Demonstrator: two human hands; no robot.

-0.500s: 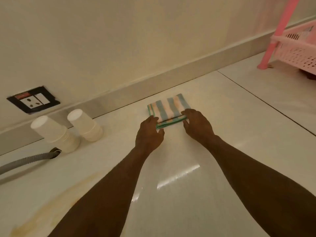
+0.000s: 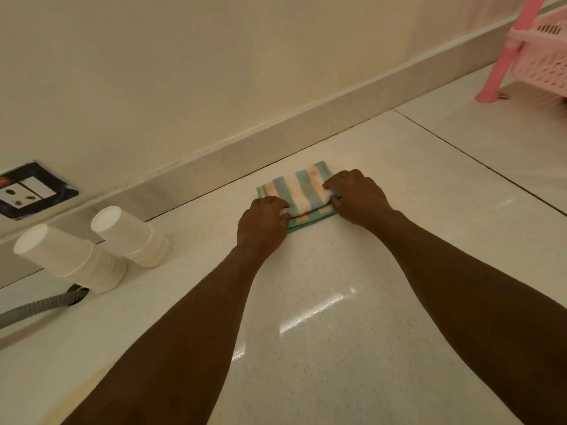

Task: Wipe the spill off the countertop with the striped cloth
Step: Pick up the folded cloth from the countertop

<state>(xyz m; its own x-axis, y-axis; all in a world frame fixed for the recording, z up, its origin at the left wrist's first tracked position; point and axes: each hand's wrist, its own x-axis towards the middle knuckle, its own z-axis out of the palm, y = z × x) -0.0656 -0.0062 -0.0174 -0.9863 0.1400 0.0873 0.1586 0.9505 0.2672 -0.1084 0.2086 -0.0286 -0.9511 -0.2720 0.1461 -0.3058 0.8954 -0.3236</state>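
Note:
The striped cloth (image 2: 299,191), teal, white and peach, lies folded on the pale countertop (image 2: 337,271) close to the back ledge. My left hand (image 2: 262,223) pinches its near left corner and my right hand (image 2: 357,196) pinches its right edge. The top layer is lifted and rolled back over the lower layer. A faint yellowish spill (image 2: 70,403) streaks the countertop at the lower left, beside my left forearm.
Two stacks of upturned white paper cups (image 2: 73,259) (image 2: 132,237) stand at the left by the ledge. A grey corrugated hose (image 2: 40,308) enters a hole in the counter. A black wall socket (image 2: 27,190) sits at the left. A pink plastic rack (image 2: 540,53) stands at the far right.
Both hands have closed on the cloth's edges and folded its top layer back towards the wall; the view has tilted slightly.

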